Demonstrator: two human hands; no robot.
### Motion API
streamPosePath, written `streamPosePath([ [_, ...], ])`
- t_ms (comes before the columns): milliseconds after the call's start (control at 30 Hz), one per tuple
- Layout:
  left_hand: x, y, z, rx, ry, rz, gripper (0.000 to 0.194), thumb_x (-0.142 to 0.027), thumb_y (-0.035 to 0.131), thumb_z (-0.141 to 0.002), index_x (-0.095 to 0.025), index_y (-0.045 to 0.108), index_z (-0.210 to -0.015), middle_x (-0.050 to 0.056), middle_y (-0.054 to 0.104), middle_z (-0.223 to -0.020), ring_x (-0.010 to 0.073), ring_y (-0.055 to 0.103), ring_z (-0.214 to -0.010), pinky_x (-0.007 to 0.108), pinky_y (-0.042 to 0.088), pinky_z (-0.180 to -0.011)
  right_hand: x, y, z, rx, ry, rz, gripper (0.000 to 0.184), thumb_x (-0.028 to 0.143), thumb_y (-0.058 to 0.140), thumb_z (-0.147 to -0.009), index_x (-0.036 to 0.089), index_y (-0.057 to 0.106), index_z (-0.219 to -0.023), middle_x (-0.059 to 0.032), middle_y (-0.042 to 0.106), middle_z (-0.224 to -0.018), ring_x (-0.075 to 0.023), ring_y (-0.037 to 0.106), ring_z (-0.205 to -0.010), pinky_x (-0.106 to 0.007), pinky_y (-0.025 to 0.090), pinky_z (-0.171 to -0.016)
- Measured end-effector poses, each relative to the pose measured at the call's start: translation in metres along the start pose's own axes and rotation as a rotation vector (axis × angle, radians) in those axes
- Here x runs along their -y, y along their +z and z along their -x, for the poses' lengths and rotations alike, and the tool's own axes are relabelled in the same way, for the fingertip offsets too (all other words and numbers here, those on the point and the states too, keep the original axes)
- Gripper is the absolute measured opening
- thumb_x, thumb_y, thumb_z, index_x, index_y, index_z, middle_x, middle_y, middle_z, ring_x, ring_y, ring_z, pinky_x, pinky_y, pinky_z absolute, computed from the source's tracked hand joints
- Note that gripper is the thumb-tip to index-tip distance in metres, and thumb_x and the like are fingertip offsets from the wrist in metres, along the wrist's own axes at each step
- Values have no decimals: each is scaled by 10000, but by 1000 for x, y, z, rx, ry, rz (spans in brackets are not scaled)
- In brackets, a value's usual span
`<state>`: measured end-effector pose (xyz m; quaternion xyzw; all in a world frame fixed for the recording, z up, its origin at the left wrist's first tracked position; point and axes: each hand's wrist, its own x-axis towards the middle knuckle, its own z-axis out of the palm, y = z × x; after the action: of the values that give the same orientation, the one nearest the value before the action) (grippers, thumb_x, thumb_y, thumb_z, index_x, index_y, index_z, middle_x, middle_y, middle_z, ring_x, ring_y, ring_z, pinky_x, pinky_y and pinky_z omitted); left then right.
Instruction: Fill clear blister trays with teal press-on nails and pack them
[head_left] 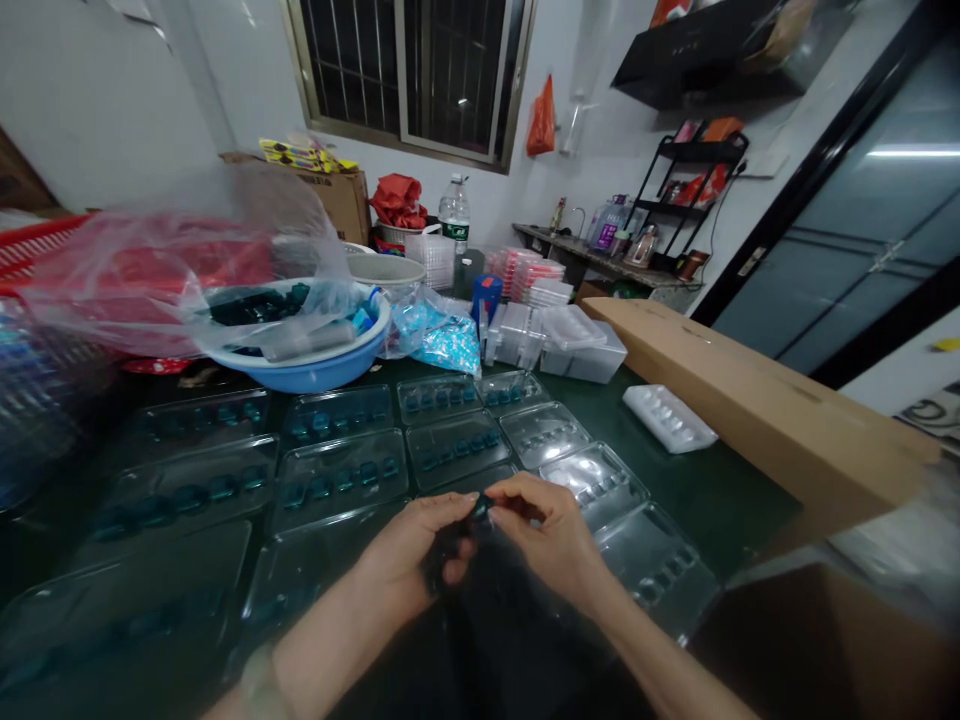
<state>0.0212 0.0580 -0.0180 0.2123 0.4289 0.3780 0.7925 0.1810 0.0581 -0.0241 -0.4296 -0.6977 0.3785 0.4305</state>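
Near the table's front edge, my left hand (409,555) and my right hand (551,530) meet at the fingertips. Between them they pinch a small dark teal piece (481,506), mostly covered by the fingers; its exact kind cannot be made out. Just beyond the hands lies a transparent plastic tray (459,430) with a row of teal pieces in its slots. Similar trays stretch in rows to the left, such as a filled tray (341,455). To the right of my right hand, a tray (660,545) shows slots without teal pieces.
A blue basin (322,375) of dark pieces, partly under a plastic bag, stands at the back left. Beside it lies a bag of shiny blue items (446,335). Stacked plastic boxes (581,350) stand behind the trays. A long cardboard box (742,395) bounds the right side.
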Motion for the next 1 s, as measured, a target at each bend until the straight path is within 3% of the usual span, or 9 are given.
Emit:
streamPosePath([
  [267,-6,11,-27,8,-41,29,151,-245,599,-712,-105,555,-750,15,492,-619,54,434,-438,131,233,-317,-14,-22,-26,59,-47,239,88,180,552,-728,201,585,-808,20,566,-698,-98,520,-613,-203,401,-547],
  [433,-16,4,-32,-32,-59,85,294,-353,623,-693,-105,566,-842,15,487,-690,71,464,-497,148,272,-341,-63,-66,-105,-122,30,489,160,244,488,-793,133,556,-888,-18,593,-712,-114,552,-630,-224,435,-576],
  [567,-20,-9,-26,-127,-42,82,373,-395,635,-669,-103,574,-895,36,507,-756,104,492,-551,172,298,-355,-112,-95,-168,-128,130,642,175,265,503,-819,109,558,-877,-21,586,-764,-119,559,-676,-278,459,-632],
  [733,-22,-23,-20,-193,-23,74,342,-362,637,-671,-104,583,-889,46,515,-772,116,494,-550,183,293,-352,-145,-95,-193,-20,200,790,218,308,488,-843,131,552,-953,-38,575,-926,-141,564,-800,-326,472,-708],
  [1000,-19,-29,-24,-190,-30,96,299,-324,641,-669,-97,601,-859,55,522,-781,123,499,-557,186,293,-356,-155,-89,-200,101,220,903,238,300,492,-842,138,536,-1010,-51,560,-997,-158,557,-859,-348,468,-740],
])
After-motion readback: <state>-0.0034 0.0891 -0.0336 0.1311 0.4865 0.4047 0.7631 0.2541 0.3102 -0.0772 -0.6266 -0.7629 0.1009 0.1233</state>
